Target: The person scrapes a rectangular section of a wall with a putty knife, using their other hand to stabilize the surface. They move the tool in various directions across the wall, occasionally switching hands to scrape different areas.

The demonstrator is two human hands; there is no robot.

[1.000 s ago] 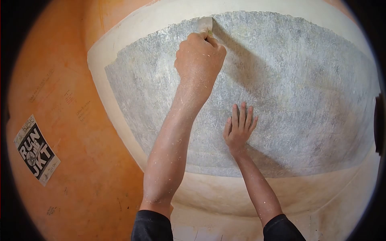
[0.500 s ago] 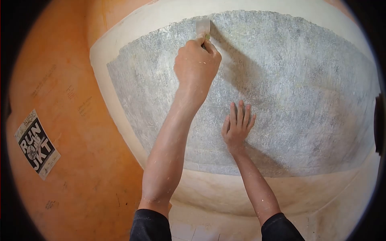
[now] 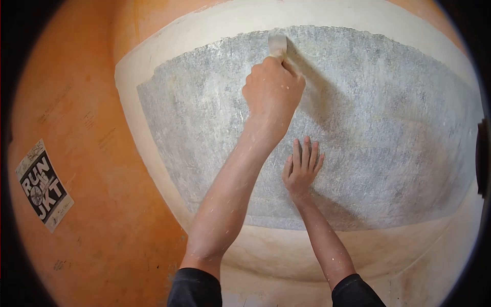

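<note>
My left hand [image 3: 275, 87] is closed around the handle of a scraper [image 3: 277, 42]. Its flat metal blade meets the upper edge of a grey, rough-textured patch [image 3: 204, 123] on the wall, where the grey borders a smooth cream band [image 3: 179, 38]. Most of the handle is hidden inside my fist. Lower and to the right, my right hand [image 3: 303, 171] lies with fingers spread against the grey surface, holding nothing. Small pale flecks dot both forearms.
An orange wall [image 3: 92, 225] with faint scribbles takes up the left side. Stuck on it is a black-and-white sticker [image 3: 45, 185] with lettering. Cream wall [image 3: 276, 250] runs below the grey patch. A dark object [image 3: 482, 158] shows at the right edge.
My left hand and the scraper have shifted right along the patch's upper edge. The view has tilted slightly, so the patch sits lower. My right hand keeps its place on the wall.
</note>
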